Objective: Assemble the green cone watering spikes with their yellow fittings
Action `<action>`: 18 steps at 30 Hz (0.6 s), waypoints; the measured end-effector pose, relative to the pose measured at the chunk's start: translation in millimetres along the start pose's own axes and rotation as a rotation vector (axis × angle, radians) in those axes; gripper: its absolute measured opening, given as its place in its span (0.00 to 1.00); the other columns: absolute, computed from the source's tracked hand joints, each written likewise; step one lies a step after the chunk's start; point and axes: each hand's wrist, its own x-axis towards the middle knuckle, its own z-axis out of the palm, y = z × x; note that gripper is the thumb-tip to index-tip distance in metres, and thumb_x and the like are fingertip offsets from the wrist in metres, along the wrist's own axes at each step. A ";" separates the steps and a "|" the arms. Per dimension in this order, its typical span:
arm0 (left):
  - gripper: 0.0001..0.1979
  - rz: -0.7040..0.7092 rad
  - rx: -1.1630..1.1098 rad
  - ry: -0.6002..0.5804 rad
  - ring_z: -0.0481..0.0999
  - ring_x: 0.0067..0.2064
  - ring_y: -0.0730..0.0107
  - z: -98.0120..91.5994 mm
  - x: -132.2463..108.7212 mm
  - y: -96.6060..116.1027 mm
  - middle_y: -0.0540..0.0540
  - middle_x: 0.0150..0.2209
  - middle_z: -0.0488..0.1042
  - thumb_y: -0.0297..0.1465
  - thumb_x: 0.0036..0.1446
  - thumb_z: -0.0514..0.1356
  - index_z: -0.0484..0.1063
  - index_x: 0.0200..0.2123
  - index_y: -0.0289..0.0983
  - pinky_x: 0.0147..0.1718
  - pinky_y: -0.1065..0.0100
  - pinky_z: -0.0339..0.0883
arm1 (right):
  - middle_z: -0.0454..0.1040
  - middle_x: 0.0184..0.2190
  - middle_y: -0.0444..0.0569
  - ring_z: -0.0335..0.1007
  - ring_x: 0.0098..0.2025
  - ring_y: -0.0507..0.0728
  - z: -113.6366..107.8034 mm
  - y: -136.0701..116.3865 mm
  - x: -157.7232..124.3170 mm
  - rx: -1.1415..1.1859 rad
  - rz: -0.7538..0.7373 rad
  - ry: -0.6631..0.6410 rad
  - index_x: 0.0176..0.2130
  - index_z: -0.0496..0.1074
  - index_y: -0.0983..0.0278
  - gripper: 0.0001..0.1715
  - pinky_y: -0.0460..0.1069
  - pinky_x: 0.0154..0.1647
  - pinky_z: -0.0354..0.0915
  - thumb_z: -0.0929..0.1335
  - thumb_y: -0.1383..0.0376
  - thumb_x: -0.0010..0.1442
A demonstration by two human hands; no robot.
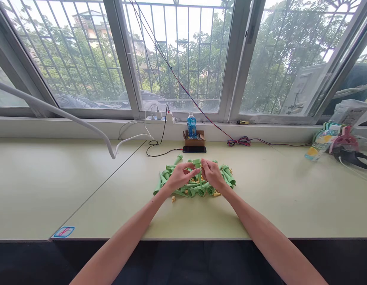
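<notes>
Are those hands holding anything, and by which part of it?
The left hand holds a green cone near its wide end; whether the right hand grips anything, I can't tell.

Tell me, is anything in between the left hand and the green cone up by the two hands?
Nothing visible: the left hand is touching the green cone, over the other green cones. The right hand is close beside it, not in between.

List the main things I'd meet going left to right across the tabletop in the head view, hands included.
White sticker with blue border and red mark → left hand → green tapered plastic cone between the hands → right hand → bundled red-and-blue cable → pink plastic item.
</notes>
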 end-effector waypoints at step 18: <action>0.16 0.097 0.097 0.041 0.56 0.18 0.85 2.2 2.2 -8.9 0.50 0.31 0.69 0.44 0.54 0.62 0.69 0.33 0.35 0.14 0.76 0.52 | 0.56 0.10 0.40 0.51 0.14 0.48 1.3 1.3 1.1 0.037 0.022 -0.011 0.18 0.55 0.61 0.31 0.46 0.16 0.50 0.59 0.46 0.65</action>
